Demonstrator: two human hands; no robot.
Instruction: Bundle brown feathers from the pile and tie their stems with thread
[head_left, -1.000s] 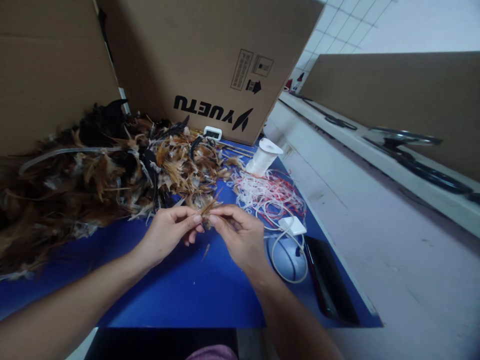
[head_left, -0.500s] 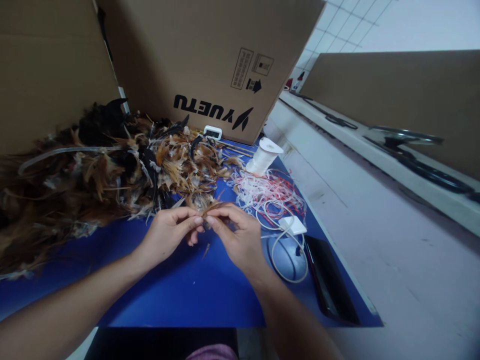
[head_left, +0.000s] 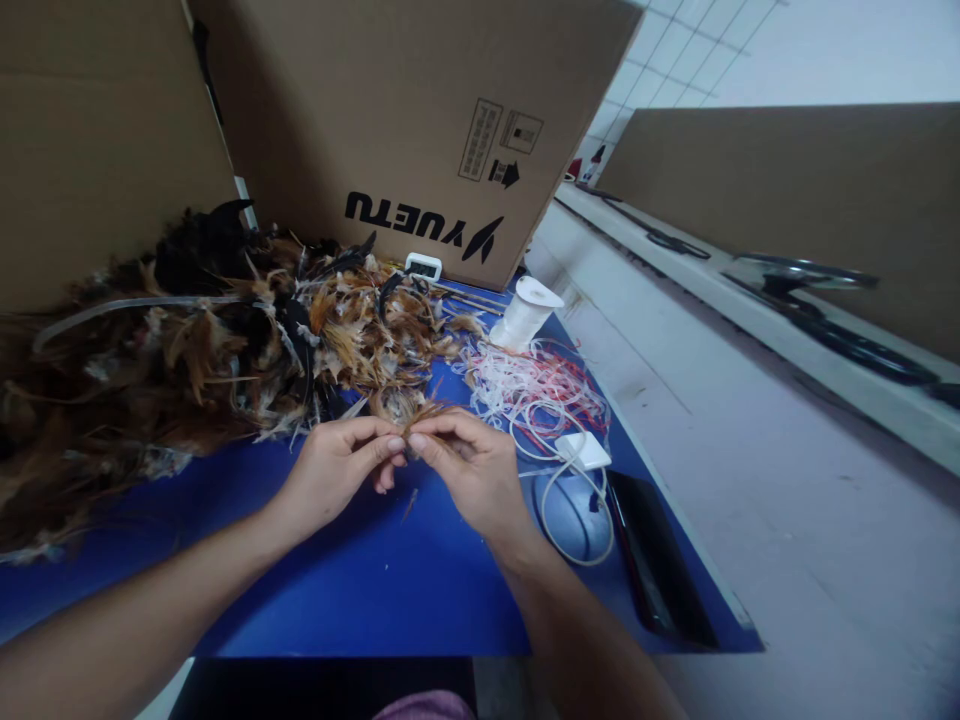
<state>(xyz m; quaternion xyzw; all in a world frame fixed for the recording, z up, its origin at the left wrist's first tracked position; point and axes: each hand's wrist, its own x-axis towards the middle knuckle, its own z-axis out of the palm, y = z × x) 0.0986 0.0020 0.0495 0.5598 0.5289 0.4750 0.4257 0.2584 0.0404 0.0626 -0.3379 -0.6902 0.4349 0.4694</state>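
Observation:
My left hand (head_left: 341, 465) and my right hand (head_left: 472, 468) meet over the blue table, thumbs and forefingers pinched close together. Between the fingertips is a small tuft of brown feathers (head_left: 421, 412), its lower end mostly hidden by the fingers. Both hands are closed on this tuft. Just beyond them spreads a large pile of brown and black feathers (head_left: 217, 350), reaching to the left edge of the view. A loose feather bit (head_left: 409, 504) lies on the blue table (head_left: 360, 590) below the hands.
A white spool (head_left: 525, 312) stands behind tangled white and red strings (head_left: 532, 385). To the right lie a white adapter (head_left: 583, 450) with a looped cable and a dark phone-like slab (head_left: 660, 560). A small white display (head_left: 424, 267) sits before a cardboard box (head_left: 405, 110).
Both hands keep their pinch in nearly the same place. The feather tuft's tips look slightly more bunched; the whole view has shifted a little.

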